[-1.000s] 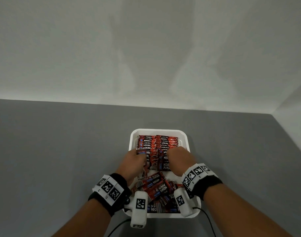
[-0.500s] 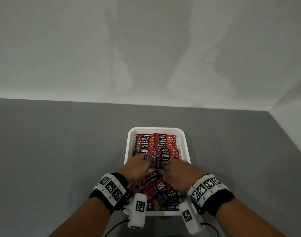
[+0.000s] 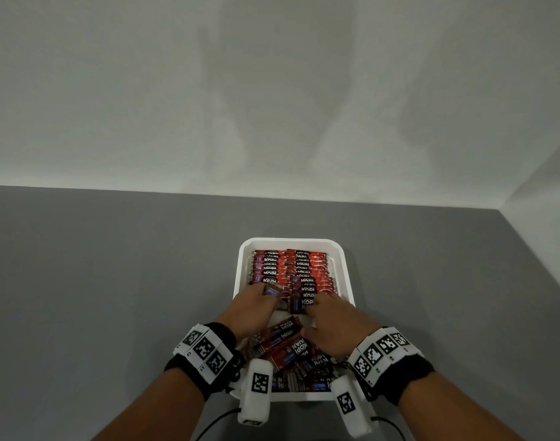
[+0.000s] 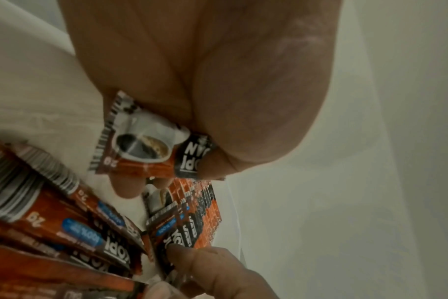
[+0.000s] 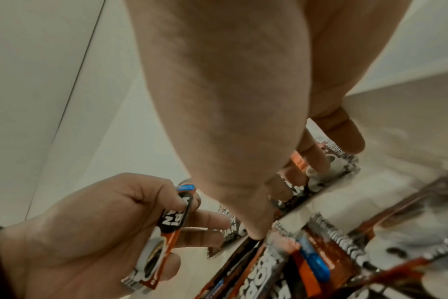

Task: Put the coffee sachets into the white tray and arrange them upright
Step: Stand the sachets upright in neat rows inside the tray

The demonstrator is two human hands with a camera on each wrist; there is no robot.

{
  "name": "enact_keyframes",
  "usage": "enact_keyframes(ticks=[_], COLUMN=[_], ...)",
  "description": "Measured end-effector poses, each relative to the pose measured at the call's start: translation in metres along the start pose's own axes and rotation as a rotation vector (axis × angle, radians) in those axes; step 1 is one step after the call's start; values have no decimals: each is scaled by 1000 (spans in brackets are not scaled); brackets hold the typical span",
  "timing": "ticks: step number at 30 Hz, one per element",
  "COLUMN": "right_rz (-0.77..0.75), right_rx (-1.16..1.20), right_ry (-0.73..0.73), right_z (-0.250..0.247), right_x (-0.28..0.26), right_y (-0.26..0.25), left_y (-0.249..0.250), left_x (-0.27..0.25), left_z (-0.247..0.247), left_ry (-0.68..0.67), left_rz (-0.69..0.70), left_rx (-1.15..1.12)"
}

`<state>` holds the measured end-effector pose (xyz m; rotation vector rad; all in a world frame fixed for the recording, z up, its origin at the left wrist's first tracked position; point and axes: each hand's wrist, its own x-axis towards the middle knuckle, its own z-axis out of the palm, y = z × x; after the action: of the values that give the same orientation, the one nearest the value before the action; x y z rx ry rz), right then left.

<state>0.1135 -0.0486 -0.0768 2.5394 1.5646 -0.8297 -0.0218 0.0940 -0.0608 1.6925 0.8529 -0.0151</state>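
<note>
Two hands are working inside the white tray (image 3: 347, 275): left hand (image 3: 251, 308), drawn back from the upright rows (image 3: 288, 268), is pinching one coffee sachet (image 4: 151, 145); right hand (image 3: 332, 326) is now steadying the row-end sachet (image 3: 301, 303) with curled fingers. Loose sachets (image 3: 291, 354) are still awaiting standing.

A flat, matte grey tabletop (image 3: 113, 297) fills the near and middle ground, running left out of the frame. At its far edge it meets a plain pale wall (image 3: 272, 90), off-white with a greenish cast, and a brighter band of light lies along the seam. Soft, blurred shadows fall across the far wall near its middle. On the right, a second pale wall (image 3: 546, 218) meets the far one in a corner.
</note>
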Motion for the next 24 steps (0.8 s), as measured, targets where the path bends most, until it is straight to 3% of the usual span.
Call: enact_keyframes(ticks=[3, 6, 8, 12, 19, 24], right_rz=[-46, -101, -109, -85, -93, -27], right_rx=[145, 480, 703, 868, 804, 611], right_ry=[79, 235, 326, 447, 385, 291], right_z=[-7, -25, -34, -41, -54, -52], right_x=[-5, -11, -11, -7, -4, 6], right_y=[0, -10, -17, -14, -17, -14], left_y=[-3, 2, 8, 15, 7, -14], left_x=[0, -1, -3, -5, -6, 2], left_z=[-2, -3, -3, -8, -16, -41], left_ry=[48, 76, 59, 97, 209, 400], left_rz=[14, 75, 135, 177, 174, 115], left_rx=[-247, -475, -567, -635, -532, -437])
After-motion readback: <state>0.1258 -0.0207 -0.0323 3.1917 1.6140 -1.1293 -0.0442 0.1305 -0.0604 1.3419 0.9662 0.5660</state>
